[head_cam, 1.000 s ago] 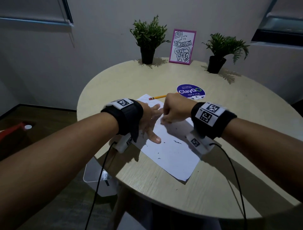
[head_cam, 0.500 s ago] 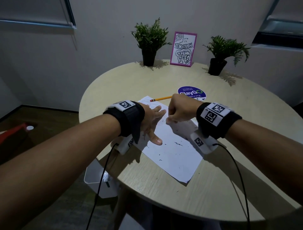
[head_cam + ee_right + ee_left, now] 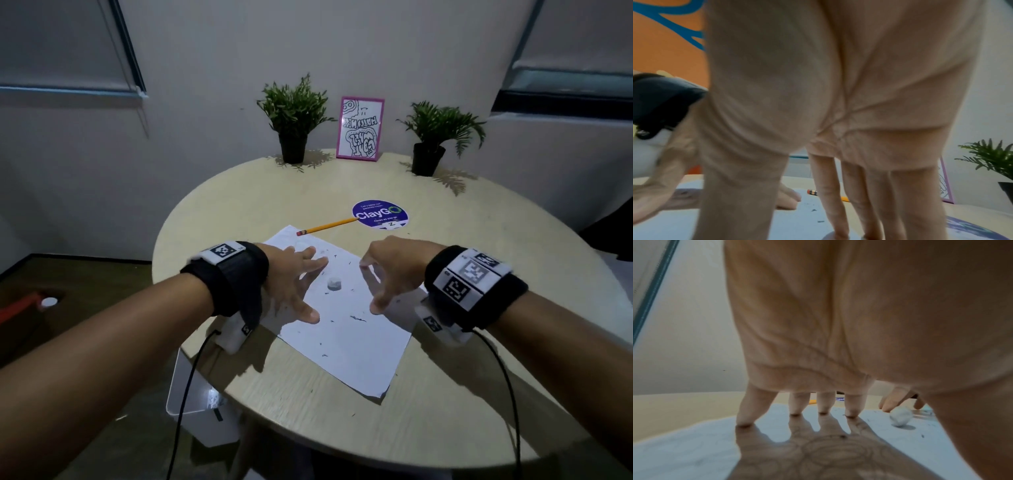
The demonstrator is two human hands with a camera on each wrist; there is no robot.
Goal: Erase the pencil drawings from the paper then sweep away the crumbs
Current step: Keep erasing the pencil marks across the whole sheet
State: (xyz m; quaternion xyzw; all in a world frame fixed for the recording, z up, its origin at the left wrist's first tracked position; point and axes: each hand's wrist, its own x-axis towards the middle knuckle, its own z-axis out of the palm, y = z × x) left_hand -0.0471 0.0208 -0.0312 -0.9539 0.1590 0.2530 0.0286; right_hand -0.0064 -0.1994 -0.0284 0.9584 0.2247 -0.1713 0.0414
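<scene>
- The paper (image 3: 342,318) lies slantwise at the centre of the head view, on the round bench (image 3: 445,394), with one corner reaching towards the lower right of the frame.
- Dark crumbs (image 3: 358,318) are scattered over the sheet, thickest near its middle.
- A small white eraser (image 3: 334,283) sits on the paper between the two hands, touching neither.
- The left hand (image 3: 291,284) has its grip spread wide, fingertips (image 3: 851,414) pressing the paper, holding nothing.
- The right hand (image 3: 394,270) hovers at the sheet's right edge; its grip is loose, the fingers (image 3: 838,203) hanging down and gripping nothing.
- A yellow pencil (image 3: 327,226) rests beyond the paper's far corner, its tip near a round purple sticker (image 3: 380,214).
- At the top centre stand two potted plants (image 3: 294,116) with a pink-framed picture (image 3: 360,128) between them.
</scene>
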